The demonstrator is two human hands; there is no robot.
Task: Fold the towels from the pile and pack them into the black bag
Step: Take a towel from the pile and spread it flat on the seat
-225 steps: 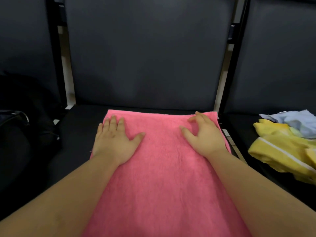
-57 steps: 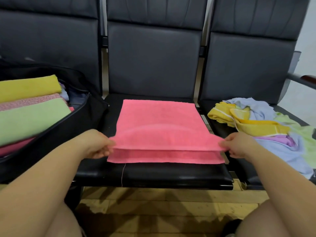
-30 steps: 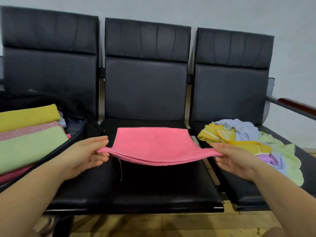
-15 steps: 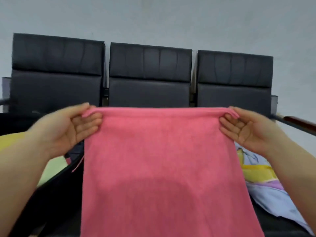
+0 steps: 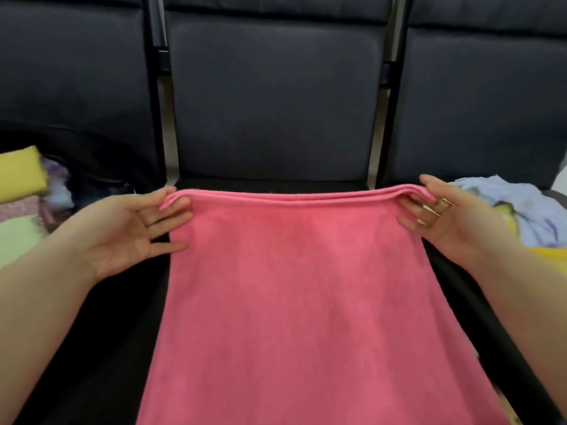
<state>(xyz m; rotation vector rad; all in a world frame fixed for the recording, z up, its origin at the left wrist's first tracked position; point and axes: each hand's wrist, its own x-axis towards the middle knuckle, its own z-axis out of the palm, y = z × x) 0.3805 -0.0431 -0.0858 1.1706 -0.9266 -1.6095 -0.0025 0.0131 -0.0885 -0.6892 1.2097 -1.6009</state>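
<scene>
A pink towel (image 5: 294,286), folded in layers, hangs in front of me over the middle seat. My left hand (image 5: 129,228) pinches its top left corner between thumb and fingers. My right hand (image 5: 451,219) pinches the top right corner the same way. The towel's lower part runs out of the frame at the bottom. The black bag (image 5: 101,179) sits on the left seat with folded yellow (image 5: 18,173) and green (image 5: 15,237) towels in it. The pile of unfolded towels (image 5: 506,210), light blue and yellow, lies on the right seat.
Three black padded seats stand in a row, with the middle backrest (image 5: 276,96) straight ahead. Metal frame posts (image 5: 165,118) separate the seats. The pink towel hides most of the middle seat.
I lifted the pink towel off the middle seat by its two corners. In the last half second it came lower and closer to the seat, and my view tilted down.
</scene>
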